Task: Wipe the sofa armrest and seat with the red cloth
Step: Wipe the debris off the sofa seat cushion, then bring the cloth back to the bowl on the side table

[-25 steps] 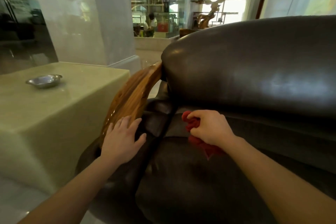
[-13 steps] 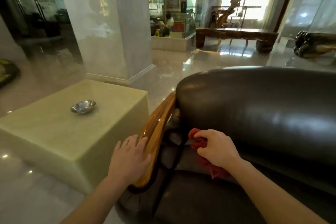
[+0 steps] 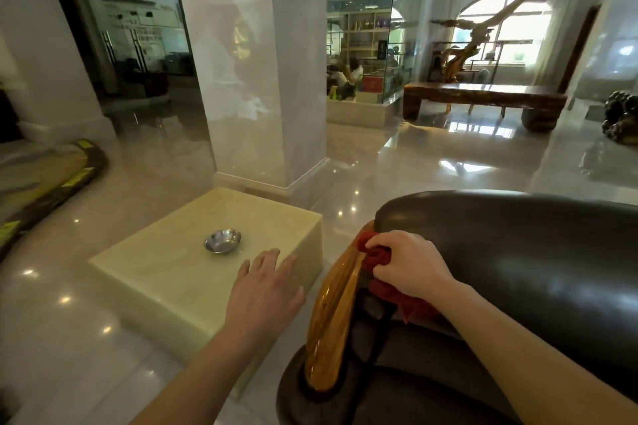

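Our right hand (image 3: 411, 262) is closed around the bunched red cloth (image 3: 374, 254), pressing it against the upper end of the sofa's wooden armrest (image 3: 333, 321), beside the dark leather backrest (image 3: 518, 252). Our left hand (image 3: 264, 290) hovers open, fingers spread, over the pale stone block (image 3: 165, 272) with its metal bowl (image 3: 222, 241)

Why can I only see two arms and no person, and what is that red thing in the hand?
The camera sits on the person's head and looks down, so you see only their own arms. The right hand squeezes a red cloth against the top of the sofa's shiny wooden armrest, to wipe it. The left hand is open and holds nothing; it hovers over a pale stone block beside the sofa. On that block sits a small metal dish. The dark leather sofa fills the right side.
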